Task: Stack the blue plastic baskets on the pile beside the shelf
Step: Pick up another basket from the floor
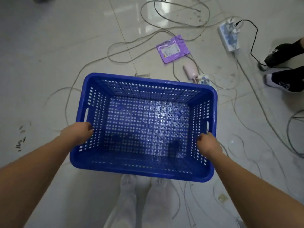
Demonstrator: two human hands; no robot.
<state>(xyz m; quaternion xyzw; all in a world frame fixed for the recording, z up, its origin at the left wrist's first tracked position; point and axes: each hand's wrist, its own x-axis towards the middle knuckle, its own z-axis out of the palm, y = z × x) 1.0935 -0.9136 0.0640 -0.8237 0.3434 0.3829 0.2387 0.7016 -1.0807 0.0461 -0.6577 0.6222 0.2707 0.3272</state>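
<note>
I hold an empty blue plastic basket (144,124) with perforated walls and floor in front of me, above the tiled floor, its opening facing up. My left hand (79,133) grips its left rim, fingers curled over the edge into the basket. On the opposite rim my right hand (208,143) is closed the same way, just below the side handle slot. Neither the pile of baskets nor the shelf is in view.
Loose grey cables (125,46) loop across the pale tiled floor. A purple packet (172,48), a pink device (190,69) and a white power strip (229,36) lie ahead. Another person's black shoes (284,69) stand at the right. My legs (141,203) show below the basket.
</note>
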